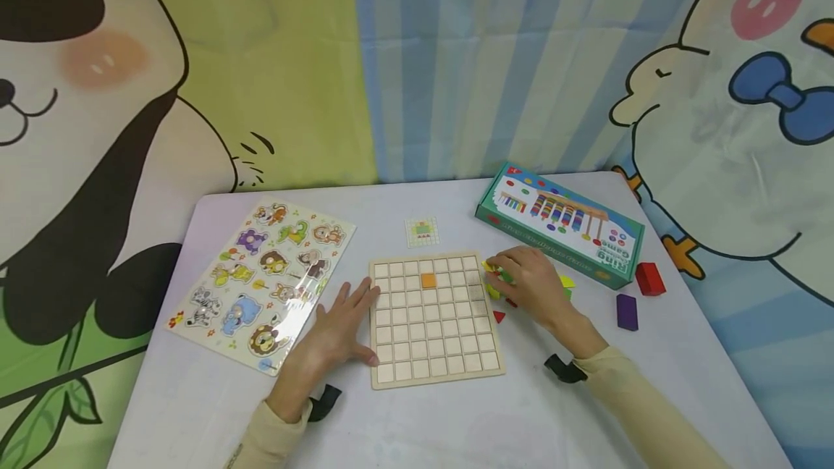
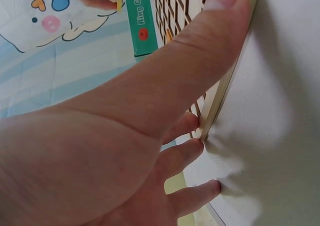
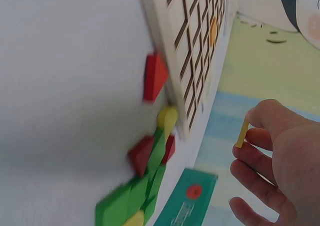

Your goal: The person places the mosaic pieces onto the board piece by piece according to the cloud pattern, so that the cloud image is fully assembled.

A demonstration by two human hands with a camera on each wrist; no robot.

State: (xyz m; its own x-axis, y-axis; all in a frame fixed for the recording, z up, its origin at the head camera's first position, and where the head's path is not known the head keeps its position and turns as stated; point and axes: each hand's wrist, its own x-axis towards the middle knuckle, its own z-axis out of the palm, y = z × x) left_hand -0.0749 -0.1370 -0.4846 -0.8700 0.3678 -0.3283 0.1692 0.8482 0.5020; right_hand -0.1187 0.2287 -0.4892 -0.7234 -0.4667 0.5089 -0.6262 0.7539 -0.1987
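Fingers of the right hand [image 3: 280,161] pinch a thin yellow piece [image 3: 242,132], lifted just past the right edge of the grid board [image 1: 433,318]. From there the board lies to the left. Flat and spread, the left hand [image 1: 339,331] presses the board's left edge. Small coloured pieces [image 3: 145,186] sit under the right hand, partly hidden and blurry.

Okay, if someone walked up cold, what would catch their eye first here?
Probably the wooden grid board mid-table, with one orange tile in its upper rows. The left hand lies flat against its left edge, while the right hand pinches a yellow piece over the loose coloured pieces on the board's right.
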